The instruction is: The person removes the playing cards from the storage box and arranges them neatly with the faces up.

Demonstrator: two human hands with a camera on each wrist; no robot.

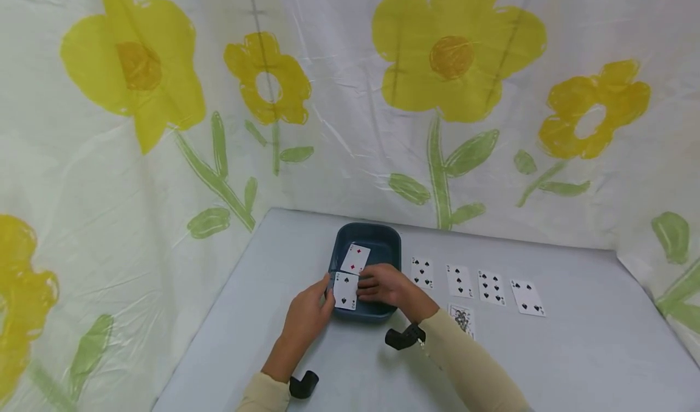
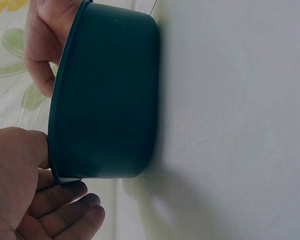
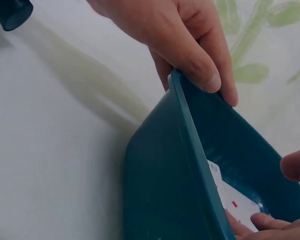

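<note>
A dark teal plastic basin (image 1: 365, 319) stands on the table. My left hand (image 1: 308, 312) grips its left rim; in the left wrist view that hand (image 2: 20, 185) has fingers spread along the basin's outer side. Inside the basin lie a two of spades (image 1: 345, 290) and, behind it, a card with red diamonds (image 1: 358, 256). My right hand (image 1: 381, 283) reaches into the basin, its fingers at the right edge of the two of spades. In the right wrist view, this hand's thumb (image 3: 296, 165) is apart from its fingers, near the cards (image 3: 235, 200).
To the right of the basin a row of several spade cards (image 1: 491, 287) lies face up on the white table (image 1: 579, 339). A face card (image 1: 462, 318) lies in front of them, partly hidden by the right forearm. A flowered curtain (image 1: 339, 126) hangs behind the table.
</note>
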